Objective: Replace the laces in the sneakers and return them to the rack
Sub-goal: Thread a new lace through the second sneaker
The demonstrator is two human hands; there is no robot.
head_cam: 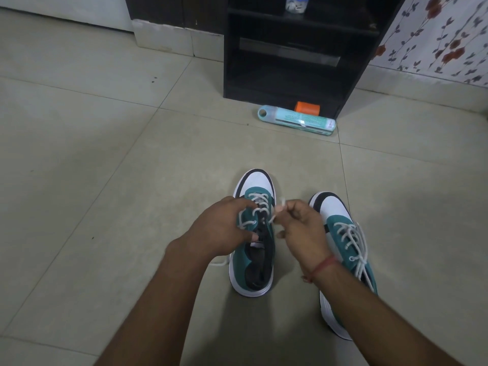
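Nearest the camera, two forearms are seen reaching fwd over the tiled floor (pixel 105 154). A red thread (pixel 323 266) is worn on the right wrist.

Left hand (pixel 219 228): fingers curled round the left side of the left sneaker (pixel 254 233), around the eyelet area; shoe is steadied on the floor. Right hand (pixel 303 228): a white lace end (pixel 280 207) is pinched between thumb and fingertips, held just above the right eyelet row. Neither hand is slack.

Left sneaker: lace is threaded through the front eyelets only, approx 3 crossings visible; upper eyelets near the ankle are not yet laced, tongue and opening exposed. A loose lace bit (pixel 220 262) is seen on the floor by the shoe's left edge, partly hidden by the arm.

Right sneaker (pixel 343 247), just beside, partly under the right forearm: laced up most of its length, looks done or nearly so; whether it's tied can't be told.

Progress est.: roughly past halfway on lacing. Left to do: remaining eyelets on left sneaker, tie, then both shoes to be put back.

Further off: a teal bottle (pixel 297 120) lies on its side on the floor, an orange item (pixel 307 107) right behind it. Beyond that the dark rack (pixel 295 48) stands, well apart from the shoes; lower shelves look free for the pair. A container (pixel 297 3) sits on an upper shelf, contents unclear. Floral wall (pixel 435 33) to the right.
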